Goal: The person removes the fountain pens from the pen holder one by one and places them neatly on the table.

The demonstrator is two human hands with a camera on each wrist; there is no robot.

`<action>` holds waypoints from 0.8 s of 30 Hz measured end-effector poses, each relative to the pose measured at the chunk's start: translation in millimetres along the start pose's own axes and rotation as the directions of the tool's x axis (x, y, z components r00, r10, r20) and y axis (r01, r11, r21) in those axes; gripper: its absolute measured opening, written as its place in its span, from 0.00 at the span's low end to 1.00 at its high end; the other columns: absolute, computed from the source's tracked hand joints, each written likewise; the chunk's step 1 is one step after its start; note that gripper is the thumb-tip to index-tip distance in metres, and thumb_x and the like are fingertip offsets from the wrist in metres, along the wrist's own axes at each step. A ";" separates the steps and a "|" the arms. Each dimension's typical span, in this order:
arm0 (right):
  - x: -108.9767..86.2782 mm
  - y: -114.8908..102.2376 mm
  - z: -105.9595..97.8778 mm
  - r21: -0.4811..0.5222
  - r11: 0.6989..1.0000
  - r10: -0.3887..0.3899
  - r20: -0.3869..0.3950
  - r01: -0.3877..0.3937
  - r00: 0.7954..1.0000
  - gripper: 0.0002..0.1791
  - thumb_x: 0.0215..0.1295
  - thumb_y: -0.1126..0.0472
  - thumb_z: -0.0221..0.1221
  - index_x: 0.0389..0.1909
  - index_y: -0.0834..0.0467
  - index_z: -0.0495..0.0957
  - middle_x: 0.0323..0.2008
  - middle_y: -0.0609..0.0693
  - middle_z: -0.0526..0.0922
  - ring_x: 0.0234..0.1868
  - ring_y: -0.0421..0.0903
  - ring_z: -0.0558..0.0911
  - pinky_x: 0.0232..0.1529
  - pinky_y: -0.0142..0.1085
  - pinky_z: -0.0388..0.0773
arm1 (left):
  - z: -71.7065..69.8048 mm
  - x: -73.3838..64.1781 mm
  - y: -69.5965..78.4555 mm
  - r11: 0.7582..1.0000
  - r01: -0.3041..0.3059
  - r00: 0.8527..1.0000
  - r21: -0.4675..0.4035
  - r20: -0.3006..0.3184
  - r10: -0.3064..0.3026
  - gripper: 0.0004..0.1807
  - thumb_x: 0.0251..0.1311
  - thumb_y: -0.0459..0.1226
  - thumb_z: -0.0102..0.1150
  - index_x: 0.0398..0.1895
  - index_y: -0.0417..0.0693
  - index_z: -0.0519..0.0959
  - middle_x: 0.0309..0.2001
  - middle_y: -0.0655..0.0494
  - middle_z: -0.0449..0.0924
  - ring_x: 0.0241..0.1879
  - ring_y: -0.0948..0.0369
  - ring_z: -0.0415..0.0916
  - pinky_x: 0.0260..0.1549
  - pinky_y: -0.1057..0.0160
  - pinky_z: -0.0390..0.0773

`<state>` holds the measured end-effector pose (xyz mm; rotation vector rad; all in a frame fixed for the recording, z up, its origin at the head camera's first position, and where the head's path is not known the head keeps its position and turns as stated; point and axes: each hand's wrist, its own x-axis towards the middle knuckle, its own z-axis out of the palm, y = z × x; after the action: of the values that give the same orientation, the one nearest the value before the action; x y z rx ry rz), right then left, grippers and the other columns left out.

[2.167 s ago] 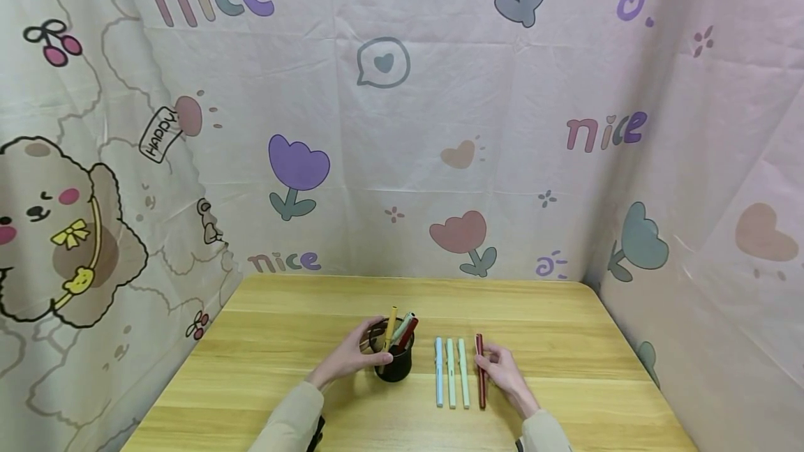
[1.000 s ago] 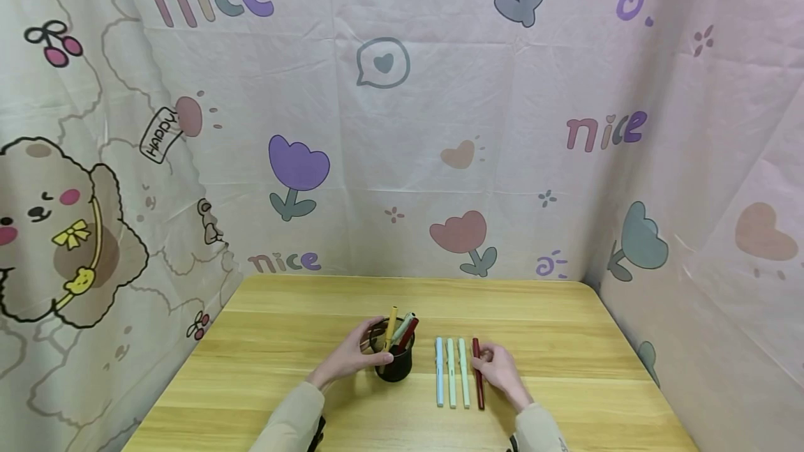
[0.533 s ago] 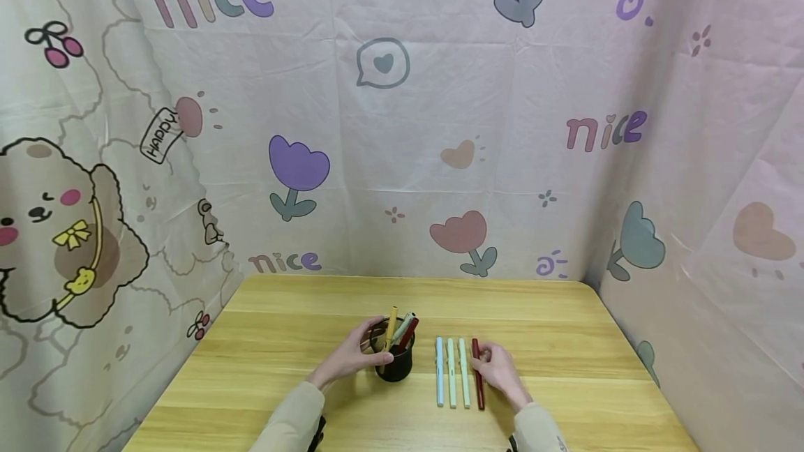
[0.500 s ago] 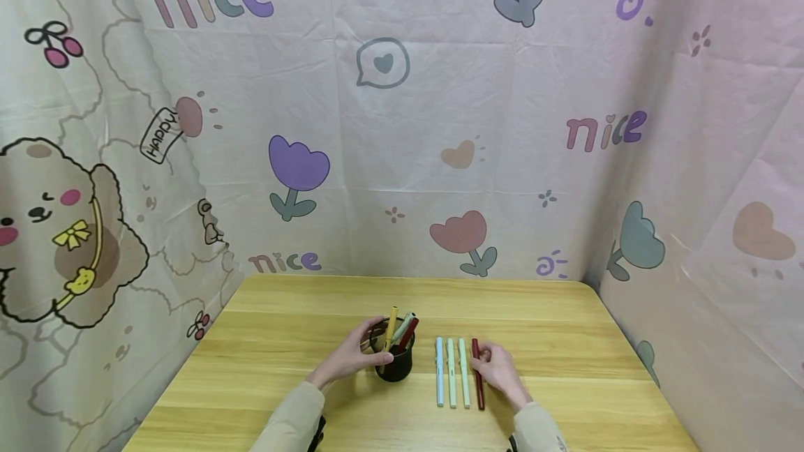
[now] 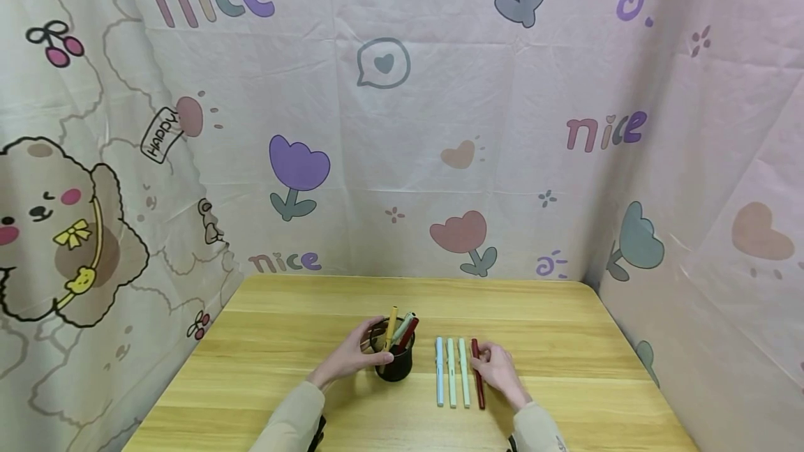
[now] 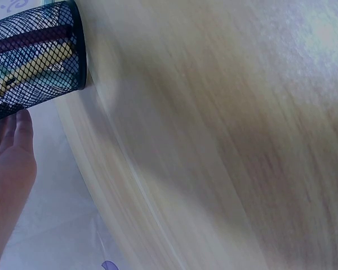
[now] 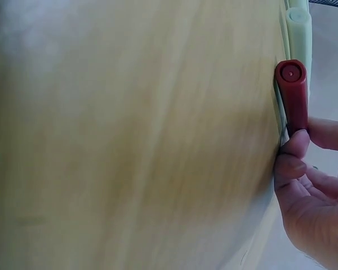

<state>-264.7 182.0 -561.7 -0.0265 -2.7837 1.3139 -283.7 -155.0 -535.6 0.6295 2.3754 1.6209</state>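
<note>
One cup (image 5: 397, 371) stood gripped by the left hand (image 5: 352, 357); rightward of it, the right hand (image 5: 500, 370) pinched the red pen (image 5: 480, 390), ideally lightly.

The left sleeve (image 5: 290, 416) and right sleeve (image 5: 537, 428) are beige; black bands (image 5: 317, 434) show beside both; the right bears small marks (image 5: 561, 443).

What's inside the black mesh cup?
The black mesh cup holds a yellow pen, a dark red pen and at least one pale green pen. Its mesh obscures their lower parts; I can't tell whether more hide there.
</note>
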 end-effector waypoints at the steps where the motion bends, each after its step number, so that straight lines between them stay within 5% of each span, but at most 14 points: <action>1: 0.1 0.1 0.2 -0.002 1.000 0.002 0.000 -0.002 1.000 0.18 0.61 0.64 0.66 0.48 0.72 0.78 0.26 0.50 0.75 0.28 0.42 0.72 0.28 0.31 0.68 | 0.0 0.0 0.0 1.000 0.000 1.000 0.000 0.001 0.000 0.47 0.60 0.44 0.71 0.78 0.45 0.55 0.74 0.36 0.60 0.74 0.35 0.59 0.72 0.38 0.64; 24: 0.4 0.8 1.0 -0.019 1.000 0.018 -0.003 -0.018 1.000 0.18 0.64 0.63 0.64 0.49 0.71 0.77 0.28 0.51 0.77 0.29 0.43 0.73 0.29 0.32 0.70 | -0.2 -1.4 2.0 0.999 0.015 1.000 0.033 -0.008 -0.015 0.47 0.60 0.46 0.71 0.78 0.48 0.56 0.76 0.36 0.59 0.74 0.34 0.58 0.71 0.36 0.65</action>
<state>-265.2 181.8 -563.0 -0.0539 -2.8001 1.2911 -282.1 -155.2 -533.7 0.6109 2.4112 1.5834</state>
